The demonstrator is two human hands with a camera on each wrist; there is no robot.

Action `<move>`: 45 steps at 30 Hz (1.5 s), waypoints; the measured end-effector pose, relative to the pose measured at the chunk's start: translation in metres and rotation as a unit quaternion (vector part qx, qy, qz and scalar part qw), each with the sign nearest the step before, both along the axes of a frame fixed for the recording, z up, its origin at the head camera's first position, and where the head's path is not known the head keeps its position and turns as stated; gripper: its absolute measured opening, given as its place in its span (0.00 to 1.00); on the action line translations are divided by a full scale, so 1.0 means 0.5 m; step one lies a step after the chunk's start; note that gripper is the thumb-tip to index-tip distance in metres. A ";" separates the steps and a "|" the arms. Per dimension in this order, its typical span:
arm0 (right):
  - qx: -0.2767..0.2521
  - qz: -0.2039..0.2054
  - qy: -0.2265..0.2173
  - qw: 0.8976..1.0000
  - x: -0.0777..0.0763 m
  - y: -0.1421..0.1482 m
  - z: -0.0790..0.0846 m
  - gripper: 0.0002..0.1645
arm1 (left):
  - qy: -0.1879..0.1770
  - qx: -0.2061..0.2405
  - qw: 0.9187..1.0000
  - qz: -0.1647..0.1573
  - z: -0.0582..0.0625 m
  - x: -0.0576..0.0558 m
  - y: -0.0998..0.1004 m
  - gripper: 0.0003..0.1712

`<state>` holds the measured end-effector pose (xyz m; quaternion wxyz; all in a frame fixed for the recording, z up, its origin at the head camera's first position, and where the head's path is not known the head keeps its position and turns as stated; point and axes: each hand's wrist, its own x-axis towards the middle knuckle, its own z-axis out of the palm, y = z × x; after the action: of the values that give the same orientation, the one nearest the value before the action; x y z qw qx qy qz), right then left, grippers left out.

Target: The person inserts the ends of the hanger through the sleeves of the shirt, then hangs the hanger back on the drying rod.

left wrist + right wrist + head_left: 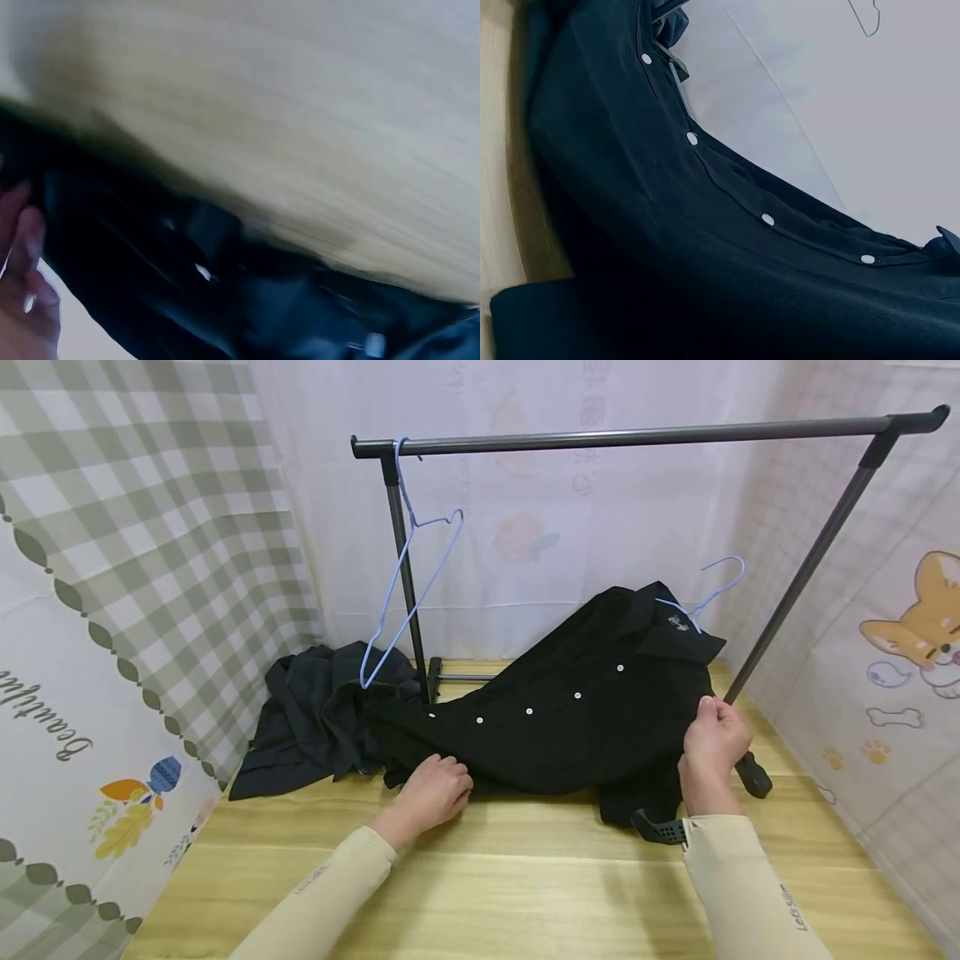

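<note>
A black shirt (pixel 555 718) with white buttons is stretched across the lower part of the rack, its collar raised at the right. A light blue hanger (pixel 723 581) sits in its neck, with the hook and part of the neck wire showing; the rest is hidden by cloth. My right hand (pixel 714 739) pinches the shirt's edge at the right, below the collar. Along the lower edge, my left hand (pixel 433 793) grips the cloth with curled fingers, its fingertips partly hidden. The right wrist view shows the shirt front (pixel 667 202) and its button row.
A dark metal rack (pixel 637 439) spans the scene, its right post beside my right hand. From the rail's left end hangs another light blue hanger (pixel 411 527). A pile of dark clothes (pixel 300 727) lies at left on the wooden table (pixel 510 885). Printed curtains surround the table.
</note>
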<state>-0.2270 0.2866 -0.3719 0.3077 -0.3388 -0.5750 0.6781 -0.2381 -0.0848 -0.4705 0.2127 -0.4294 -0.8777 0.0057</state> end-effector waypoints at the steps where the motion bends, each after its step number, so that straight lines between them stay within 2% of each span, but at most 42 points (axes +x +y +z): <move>1: -0.001 -0.001 0.000 1.000 0.000 0.002 0.001 0.16 | 0.008 0.038 0.999 0.006 0.008 -0.002 -0.010 0.05; 3: -0.004 -0.005 0.005 1.000 0.000 0.006 0.003 0.16 | 0.026 0.119 0.992 0.025 0.025 -0.009 -0.037 0.04; 6: -0.016 -0.011 0.018 1.000 0.000 0.013 0.007 0.15 | 0.038 0.218 0.972 0.078 0.052 -0.019 -0.087 0.02; 9: -0.027 -0.018 0.028 0.999 0.001 0.018 0.007 0.16 | 0.032 0.280 0.947 0.156 0.071 -0.026 -0.143 0.02; 12: -0.024 -0.027 0.032 0.999 0.000 0.020 0.003 0.17 | 0.011 0.317 0.921 0.227 0.079 -0.029 -0.197 0.04; 13: -0.021 -0.031 0.032 0.999 0.000 0.020 0.001 0.18 | -0.002 0.328 0.912 0.246 0.079 -0.028 -0.214 0.04; 15: -0.017 -0.038 0.034 0.999 -0.001 0.020 -0.004 0.18 | -0.051 0.342 0.895 0.283 0.078 -0.027 -0.244 0.07; 18: -0.017 -0.040 0.040 0.998 -0.002 0.019 -0.007 0.18 | -0.144 0.329 0.871 0.335 0.070 -0.024 -0.276 0.12; 19: -0.016 -0.041 0.040 0.998 -0.002 0.019 -0.007 0.19 | -0.168 0.317 0.866 0.348 0.066 -0.024 -0.280 0.13; 20: -0.016 -0.039 0.037 0.998 -0.002 0.018 -0.007 0.19 | -0.186 0.304 0.863 0.357 0.063 -0.024 -0.282 0.14; 22: -0.015 -0.034 0.034 0.999 -0.002 0.017 -0.005 0.20 | -0.198 0.289 0.865 0.359 0.057 -0.026 -0.277 0.14; 29: -0.002 -0.024 0.035 0.999 0.001 0.015 -0.001 0.19 | -0.172 0.281 0.888 0.320 0.056 -0.042 -0.219 0.11; 33: 0.002 -0.024 0.034 0.999 0.003 0.016 -0.001 0.20 | -0.167 0.284 0.893 0.306 0.059 -0.060 -0.189 0.12; 39: 0.013 -0.016 0.028 0.999 0.008 0.014 0.006 0.19 | -0.163 0.304 0.891 0.297 0.078 -0.099 -0.159 0.18; 43: 0.035 -0.004 0.024 0.999 0.011 0.009 0.016 0.14 | -0.166 0.328 0.882 0.296 0.107 -0.135 -0.148 0.23; 45: 0.049 0.000 0.023 0.999 0.011 0.007 0.020 0.13 | -0.172 0.345 0.874 0.294 0.123 -0.154 -0.142 0.25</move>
<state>-0.2217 0.2899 -0.3618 0.3370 -0.3071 -0.6006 0.6568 -0.3149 -0.1560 -0.4091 0.1815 -0.0447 -0.9325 -0.3091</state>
